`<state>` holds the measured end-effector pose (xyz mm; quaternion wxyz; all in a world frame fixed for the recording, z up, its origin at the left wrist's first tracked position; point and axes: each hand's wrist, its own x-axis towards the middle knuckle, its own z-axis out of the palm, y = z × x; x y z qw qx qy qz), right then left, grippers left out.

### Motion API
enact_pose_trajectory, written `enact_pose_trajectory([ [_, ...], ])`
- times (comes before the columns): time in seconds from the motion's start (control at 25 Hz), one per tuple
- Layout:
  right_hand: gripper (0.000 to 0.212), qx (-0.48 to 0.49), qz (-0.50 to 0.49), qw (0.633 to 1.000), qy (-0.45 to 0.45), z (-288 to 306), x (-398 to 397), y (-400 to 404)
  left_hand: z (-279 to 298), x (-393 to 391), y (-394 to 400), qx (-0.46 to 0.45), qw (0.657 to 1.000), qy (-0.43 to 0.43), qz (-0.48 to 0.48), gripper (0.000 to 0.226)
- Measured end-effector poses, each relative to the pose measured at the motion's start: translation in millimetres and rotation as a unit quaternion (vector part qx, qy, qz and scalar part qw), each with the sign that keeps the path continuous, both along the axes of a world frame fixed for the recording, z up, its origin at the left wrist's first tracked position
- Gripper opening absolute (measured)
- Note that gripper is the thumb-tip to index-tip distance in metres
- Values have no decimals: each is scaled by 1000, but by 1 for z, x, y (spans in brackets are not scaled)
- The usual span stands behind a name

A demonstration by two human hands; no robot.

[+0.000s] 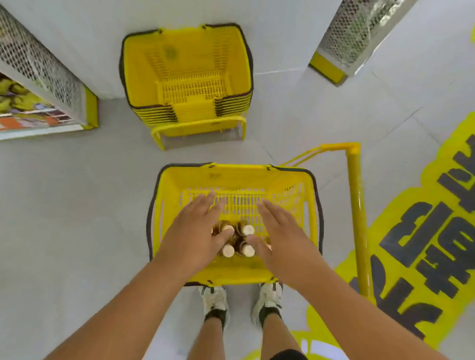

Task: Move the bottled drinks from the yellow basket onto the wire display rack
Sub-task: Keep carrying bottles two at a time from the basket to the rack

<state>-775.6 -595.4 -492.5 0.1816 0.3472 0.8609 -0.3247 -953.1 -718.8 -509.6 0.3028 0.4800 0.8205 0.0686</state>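
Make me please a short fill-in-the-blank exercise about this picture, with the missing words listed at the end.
1. The bottles stand inside a basket whose colour is ____.
2. Both hands, the left hand and the right hand, are held ____ the bottles with fingers straight.
3. The stack of empty baskets stands ____ from the person than the basket with bottles.
4. The person's shoes are mostly ____.

Missing words: yellow; above; farther; white

Both hands partly hide the bottles [247, 230] in the basket [232, 272].
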Motion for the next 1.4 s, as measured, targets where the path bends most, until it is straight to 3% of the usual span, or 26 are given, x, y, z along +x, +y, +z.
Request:
enact_pose_trajectory([
  [0.32, 77, -55, 28, 997, -36, -148, -6, 12, -137, -5, 6, -83, 995, -15, -60, 78],
  [0.64, 83, -125, 41, 990, -48, -214, -4, 13, -192, -6, 19, -125, 985, -60, -102, 87],
  [0.76, 83, -138, 26, 990, -30, -229, -8, 14, -200, -7, 25, -135, 985, -51, -98, 74],
  [0.92, 73, -145, -80, 986, 5, -244, -13, 21, -208, -14, 36, -102, 991, -64, -58, 39],
  [1.12, 49, -200, -300, 929, 78, -255, -21, 26, -223, -14, 54, -102, 988, -116, 30, 49],
  [1.2, 45, -230, -319, 914, 99, -257, -22, 24, -226, -12, 58, -95, 980, -160, 67, 46],
  [1.4, 39, -221, -280, 930, 84, -262, -19, 22, -229, -10, 58, -68, 962, -214, 153, 40],
])
